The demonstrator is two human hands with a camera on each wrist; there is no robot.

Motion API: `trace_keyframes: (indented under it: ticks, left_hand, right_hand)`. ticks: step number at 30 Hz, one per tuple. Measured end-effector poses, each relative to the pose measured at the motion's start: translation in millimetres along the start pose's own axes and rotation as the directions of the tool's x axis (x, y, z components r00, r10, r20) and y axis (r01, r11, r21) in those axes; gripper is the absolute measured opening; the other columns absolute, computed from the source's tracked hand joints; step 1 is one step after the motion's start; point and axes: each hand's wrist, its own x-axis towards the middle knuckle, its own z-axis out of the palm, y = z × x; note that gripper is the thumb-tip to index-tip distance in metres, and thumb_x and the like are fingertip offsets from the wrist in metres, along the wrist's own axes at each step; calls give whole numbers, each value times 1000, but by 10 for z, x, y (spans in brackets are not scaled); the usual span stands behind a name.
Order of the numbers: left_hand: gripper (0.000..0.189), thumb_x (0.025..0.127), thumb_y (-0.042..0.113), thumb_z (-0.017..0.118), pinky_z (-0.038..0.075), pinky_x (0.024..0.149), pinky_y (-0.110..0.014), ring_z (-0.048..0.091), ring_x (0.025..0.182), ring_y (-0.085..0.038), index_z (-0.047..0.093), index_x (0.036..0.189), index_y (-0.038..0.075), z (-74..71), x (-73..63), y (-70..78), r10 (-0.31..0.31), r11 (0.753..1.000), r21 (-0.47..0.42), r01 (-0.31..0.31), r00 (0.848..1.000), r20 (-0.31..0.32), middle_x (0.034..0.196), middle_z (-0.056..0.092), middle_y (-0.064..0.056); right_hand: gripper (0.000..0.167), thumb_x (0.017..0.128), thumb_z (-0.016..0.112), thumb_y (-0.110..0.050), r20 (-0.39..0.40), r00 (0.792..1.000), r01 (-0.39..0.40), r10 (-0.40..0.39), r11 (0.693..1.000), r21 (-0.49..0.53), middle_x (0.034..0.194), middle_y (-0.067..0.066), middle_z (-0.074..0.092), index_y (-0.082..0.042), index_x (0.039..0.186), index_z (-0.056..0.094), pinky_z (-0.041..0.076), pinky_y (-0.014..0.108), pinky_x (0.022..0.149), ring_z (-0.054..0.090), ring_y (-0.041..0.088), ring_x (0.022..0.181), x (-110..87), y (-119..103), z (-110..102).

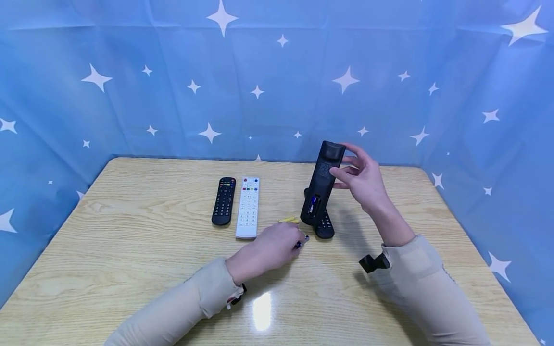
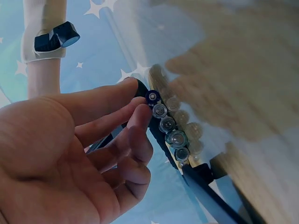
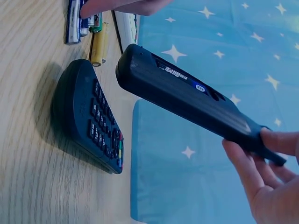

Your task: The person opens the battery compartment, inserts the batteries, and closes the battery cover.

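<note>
My right hand (image 1: 361,178) holds a black remote control (image 1: 322,182) tilted up near its far end, back side facing me. Its battery compartment is uncovered, with a dark blue battery (image 3: 175,72) inside. Low over the table, my left hand (image 1: 277,245) has its thumb and fingertips at the end of a dark blue battery (image 2: 152,97), seemingly pinching it. That battery is first in a row of several; another battery (image 2: 177,139) shows its end. Yellow batteries (image 3: 98,49) lie just beyond. Below the raised remote, a second black remote (image 3: 86,109) lies buttons up.
A small black remote (image 1: 223,201) and a white remote (image 1: 247,207) lie side by side, left of the hands. The wooden table (image 1: 143,226) meets a blue starry curtain (image 1: 277,115) at its back and sides.
</note>
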Motion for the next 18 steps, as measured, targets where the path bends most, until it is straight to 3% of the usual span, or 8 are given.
trace_keyframes:
  ticks: [4,8,11,14,18]
  left_hand:
    - [25,96,10,73,45,59,-29,51,70,-10,67,71,15,0,3,18,-5,1000,-7,5,1000,-7,75,62,6]
    - [44,95,8,72,39,52,-25,45,62,-9,51,58,17,-8,-1,28,7,1000,-1,-7,1000,-20,61,47,9]
    - [49,94,5,72,31,48,-24,38,58,-9,44,56,17,-12,-3,33,17,1000,3,-17,1000,-26,57,35,8]
    - [46,94,7,73,33,49,-24,39,58,-8,48,57,18,-11,-5,39,19,1000,25,-18,999,-38,57,37,9]
    - [35,94,8,74,44,54,-27,47,61,-7,60,64,18,-6,0,45,14,998,56,-12,999,-43,62,53,9]
  right_hand:
    - [68,95,69,5,4,1000,8,-8,1000,-5,119,12,64,-8,155,41,62,39,74,69,19,92,4,10,2]
    - [68,95,70,5,2,1000,10,-10,1000,-16,119,13,64,-8,155,41,62,39,74,70,20,93,6,14,6]
    - [69,94,70,6,1,1000,7,-7,1000,-7,119,14,63,-8,155,41,62,39,74,70,20,93,8,15,7]
    - [69,94,70,6,3,1000,5,-5,1000,-2,120,16,63,-8,155,41,62,39,75,70,20,93,11,16,10]
    - [69,95,70,5,6,1000,0,0,1000,-14,123,17,62,-10,155,41,62,39,75,69,20,94,8,16,10]
